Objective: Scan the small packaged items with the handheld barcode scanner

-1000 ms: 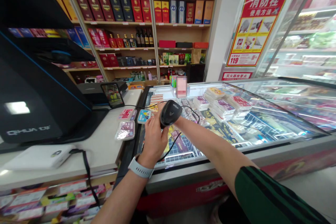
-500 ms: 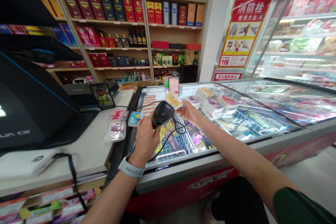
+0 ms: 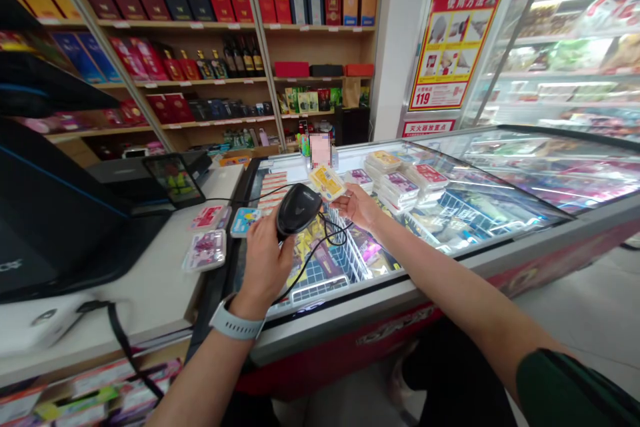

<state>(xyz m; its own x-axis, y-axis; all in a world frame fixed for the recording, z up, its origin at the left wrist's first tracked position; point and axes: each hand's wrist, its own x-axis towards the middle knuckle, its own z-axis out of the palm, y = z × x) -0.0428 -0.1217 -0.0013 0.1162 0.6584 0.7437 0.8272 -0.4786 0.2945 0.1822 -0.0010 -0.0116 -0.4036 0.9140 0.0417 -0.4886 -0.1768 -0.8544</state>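
My left hand [image 3: 267,255] is wrapped round the handle of a black barcode scanner [image 3: 299,209], its head tilted up over the freezer's glass top. Just right of it, my right hand [image 3: 356,204] pinches the edge of a yellow-and-white flat package [image 3: 327,183], held close to the scanner head. The scanner's black cable [image 3: 316,267] loops below both hands. Left of the scanner lies a blue flat package [image 3: 245,221]. On the counter beside it are a red-labelled package [image 3: 207,217] and a clear-wrapped purple one [image 3: 205,250].
Stacks of similar packages [image 3: 399,188] stand on the chest freezer [image 3: 350,295] to the right. A phone [image 3: 175,180] leans upright on the counter [image 3: 165,273], near a dark till terminal [image 3: 55,213]. Shelves of boxes and bottles [image 3: 200,27] line the back wall.
The view has shifted slightly, so the surroundings sit further left and higher. Both hands keep their holds, with the scanner and yellow package still close together.
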